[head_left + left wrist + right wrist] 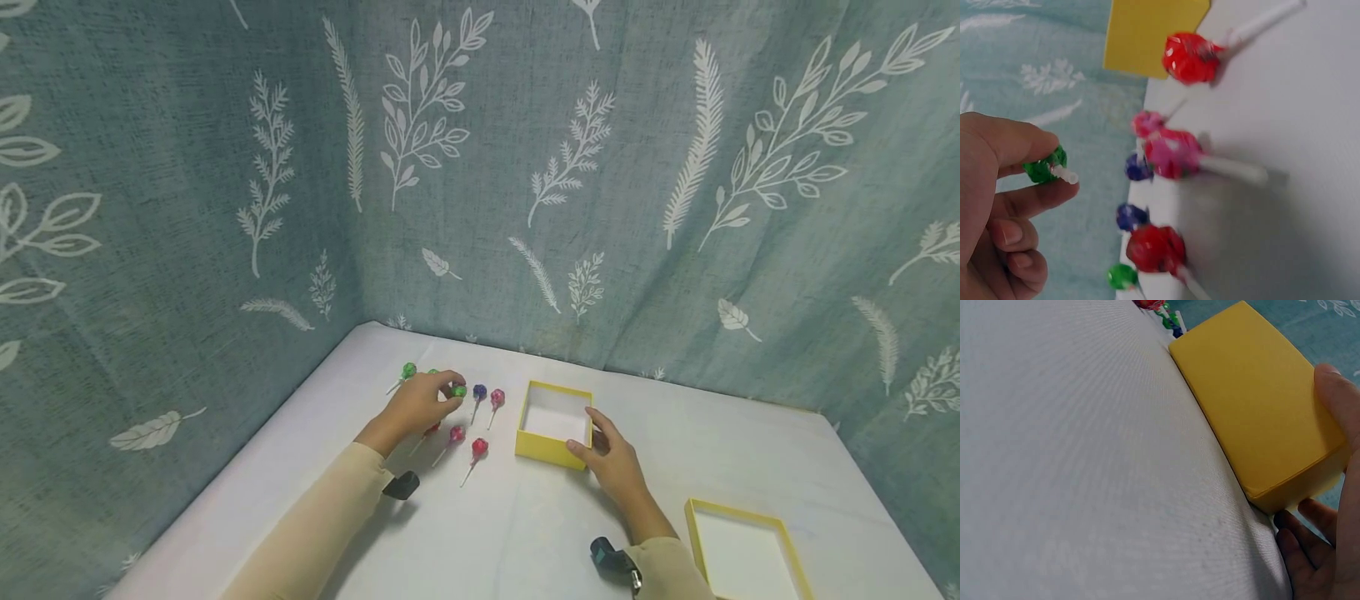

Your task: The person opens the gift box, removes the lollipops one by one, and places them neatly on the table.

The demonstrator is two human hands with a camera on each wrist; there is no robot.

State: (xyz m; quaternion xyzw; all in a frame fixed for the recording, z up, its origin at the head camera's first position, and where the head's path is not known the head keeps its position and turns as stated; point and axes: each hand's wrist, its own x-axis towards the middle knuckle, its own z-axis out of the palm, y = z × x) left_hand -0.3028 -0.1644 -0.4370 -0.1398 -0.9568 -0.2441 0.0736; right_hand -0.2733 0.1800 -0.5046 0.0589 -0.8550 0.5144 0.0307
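Between thumb and forefinger my left hand pinches a green lollipop, its short white stick end showing in the left wrist view. Below and beside that hand lie a red lollipop, a pink lollipop, a blue lollipop and another pink lollipop. The open yellow box has a white inside with nothing visible in it. Its near right corner is gripped by my right hand, thumb on the front and fingers along the right side.
A yellow-rimmed lid lies inside up at the front right. Another green lollipop is at the back left, beyond the left wrist. The white-covered table meets a leaf-patterned curtain at the back and left.
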